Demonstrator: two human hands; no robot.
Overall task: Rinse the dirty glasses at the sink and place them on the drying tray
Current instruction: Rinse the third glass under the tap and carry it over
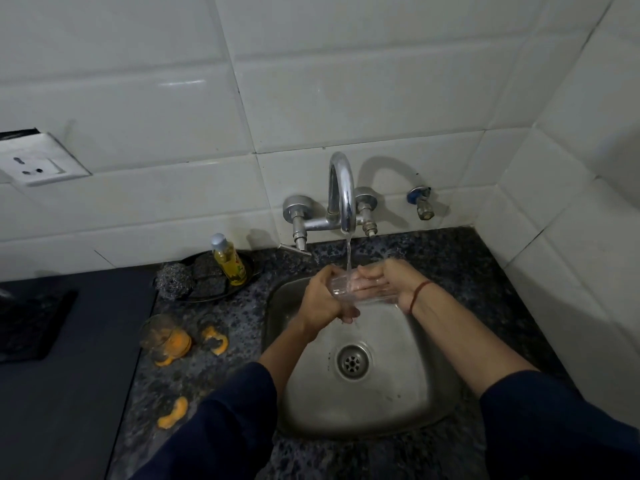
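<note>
The left hand point(323, 301) and right hand point(393, 280) both curl round one glass point(341, 289), held on its side under the tap point(343, 195), probably so rinse water drains into the sink point(398, 368).

White tiled walls point(346, 81); speckled granite counter point(450, 265)

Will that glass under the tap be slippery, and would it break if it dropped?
Probably slippery: the glass is wet from the running water. Likely breakable too: it is clear glass over a hard steel sink. Both the left hand and right hand grip it, which seems wise.
</note>
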